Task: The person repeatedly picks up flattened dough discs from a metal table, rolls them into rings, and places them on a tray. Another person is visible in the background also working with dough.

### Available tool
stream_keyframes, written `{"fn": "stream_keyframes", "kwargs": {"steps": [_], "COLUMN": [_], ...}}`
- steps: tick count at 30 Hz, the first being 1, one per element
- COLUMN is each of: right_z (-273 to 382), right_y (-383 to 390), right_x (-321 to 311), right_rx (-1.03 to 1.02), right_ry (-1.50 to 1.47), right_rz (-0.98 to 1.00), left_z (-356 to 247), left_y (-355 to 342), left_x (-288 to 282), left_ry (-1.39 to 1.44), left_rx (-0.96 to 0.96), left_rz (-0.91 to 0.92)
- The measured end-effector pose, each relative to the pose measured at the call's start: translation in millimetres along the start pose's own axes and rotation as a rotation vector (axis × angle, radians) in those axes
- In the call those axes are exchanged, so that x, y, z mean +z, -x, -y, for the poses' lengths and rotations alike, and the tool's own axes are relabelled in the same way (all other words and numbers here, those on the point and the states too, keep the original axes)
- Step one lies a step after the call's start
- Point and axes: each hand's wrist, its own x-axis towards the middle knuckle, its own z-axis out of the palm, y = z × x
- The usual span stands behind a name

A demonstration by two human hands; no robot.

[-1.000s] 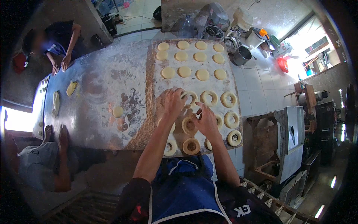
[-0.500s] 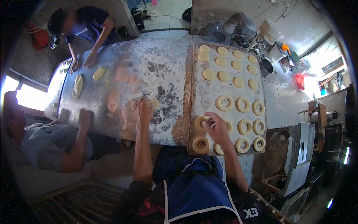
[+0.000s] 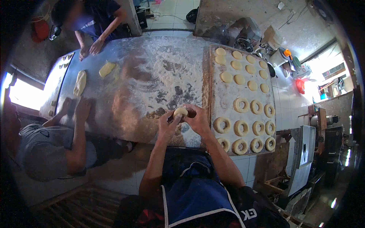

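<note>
Both of my hands meet over the near edge of the metal table, holding a small round of dough [image 3: 180,111] between them. My left hand [image 3: 167,124] grips its left side, and my right hand [image 3: 197,121] closes on it from the right. The thumbs come together at its near side, hiding whether a hole goes through it. Right of my hands lies a floured wooden board [image 3: 225,93]. Dough rings [image 3: 241,128] fill its near part, and flat dough discs [image 3: 239,79] lie on its far part.
White flour [image 3: 167,78] covers the middle of the metal table [image 3: 102,85]. Farther left lie a long dough piece [image 3: 80,83] and a yellowish lump [image 3: 107,69]. One co-worker's hands [image 3: 91,49] rest at the far edge; another person's arm [image 3: 80,121] reaches in from the left.
My right hand has left the rings on the board and moved left to join my left hand. The dough round is now lifted off the table between both hands.
</note>
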Motion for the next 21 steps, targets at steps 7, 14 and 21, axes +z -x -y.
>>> {"fn": "stream_keyframes", "kwargs": {"steps": [7, 14, 21], "right_z": [26.9, 5.0, 15.3], "right_y": [7.5, 4.9, 12.9], "right_x": [-2.0, -3.0, -12.6], "right_rx": [0.014, 0.285, 0.248], "right_ry": [-0.439, 0.083, 0.393], "right_rz": [0.293, -0.141, -0.061], "left_z": [10.3, 3.9, 28.1], "left_y": [3.9, -11.0, -33.6], "left_x": [1.1, 20.8, 60.6], "left_ry": [0.818, 0.922, -0.358], "left_rx": [-0.153, 0.089, 0.738], "left_rz": [0.16, 0.278, -0.191]}}
